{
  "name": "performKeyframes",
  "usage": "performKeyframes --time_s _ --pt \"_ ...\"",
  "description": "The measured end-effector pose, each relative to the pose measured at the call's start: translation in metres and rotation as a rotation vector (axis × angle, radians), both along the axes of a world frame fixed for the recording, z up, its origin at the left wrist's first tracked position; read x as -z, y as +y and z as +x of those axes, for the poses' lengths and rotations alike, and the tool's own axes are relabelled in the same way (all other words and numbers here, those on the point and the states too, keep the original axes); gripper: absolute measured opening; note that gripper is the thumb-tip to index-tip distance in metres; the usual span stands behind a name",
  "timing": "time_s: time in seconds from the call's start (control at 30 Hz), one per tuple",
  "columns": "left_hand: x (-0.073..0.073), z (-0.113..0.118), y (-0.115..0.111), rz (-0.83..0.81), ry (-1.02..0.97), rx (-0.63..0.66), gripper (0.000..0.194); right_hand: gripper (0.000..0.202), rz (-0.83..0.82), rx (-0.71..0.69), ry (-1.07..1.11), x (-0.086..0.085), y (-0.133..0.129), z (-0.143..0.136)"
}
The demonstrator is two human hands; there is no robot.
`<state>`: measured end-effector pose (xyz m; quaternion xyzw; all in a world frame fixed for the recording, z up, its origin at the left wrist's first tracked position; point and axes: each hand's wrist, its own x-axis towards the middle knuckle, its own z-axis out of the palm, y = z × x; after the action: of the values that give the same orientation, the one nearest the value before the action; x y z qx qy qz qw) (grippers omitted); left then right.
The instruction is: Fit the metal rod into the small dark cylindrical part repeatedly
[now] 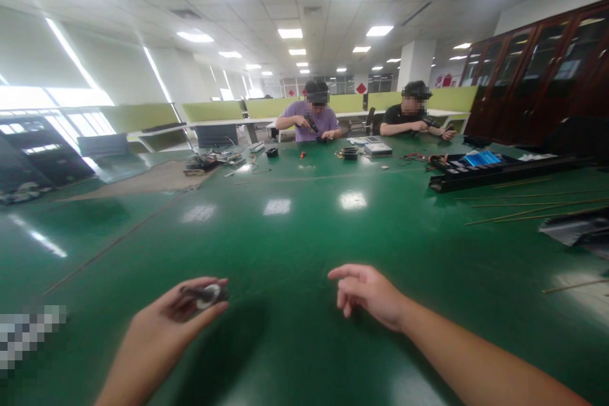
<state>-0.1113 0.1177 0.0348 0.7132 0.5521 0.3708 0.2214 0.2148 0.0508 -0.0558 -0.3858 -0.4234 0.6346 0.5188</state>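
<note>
Green table (295,238); held part (209,295) blurred.

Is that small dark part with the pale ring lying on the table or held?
Held: the left hand has the small dark part between its thumb and fingers.

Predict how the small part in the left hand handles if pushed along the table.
The small part is probably light: the left hand alone holds it in a pinch. It may roll, as it looks rounded, though blur hides details. The glossy table would likely let it slide.
</note>
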Motion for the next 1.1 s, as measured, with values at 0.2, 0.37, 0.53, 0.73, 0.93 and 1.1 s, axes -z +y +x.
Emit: performKeyframes --time_s 0.2,0.37,0.53,0.73,0.93,1.1 --pt "0.014 0.112 0.013 -0.087 -0.083 0.563 0.036 0.057 0.075 0.163 -0.148 0.003 0.000 0.000" --pt "0.042 0.138 0.021 0.081 -0.038 0.702 0.033 0.067 0.125 0.281 -0.342 0.012 0.001 -0.004" --pt "0.062 0.126 0.026 0.047 -0.020 0.737 0.037 0.061 0.147 0.275 -0.426 0.012 -0.002 -0.008" --pt "0.062 0.130 0.020 0.076 -0.006 0.676 0.026 0.050 0.250 0.342 -0.648 0.001 -0.008 -0.006" --pt "0.062 0.133 0.016 0.116 -0.006 0.754 0.021 0.032 0.338 0.343 -0.754 -0.005 -0.009 -0.006" --pt "0.061 0.133 0.013 0.122 -0.010 0.757 0.020 0.024 0.344 0.340 -0.777 -0.005 -0.010 -0.006"
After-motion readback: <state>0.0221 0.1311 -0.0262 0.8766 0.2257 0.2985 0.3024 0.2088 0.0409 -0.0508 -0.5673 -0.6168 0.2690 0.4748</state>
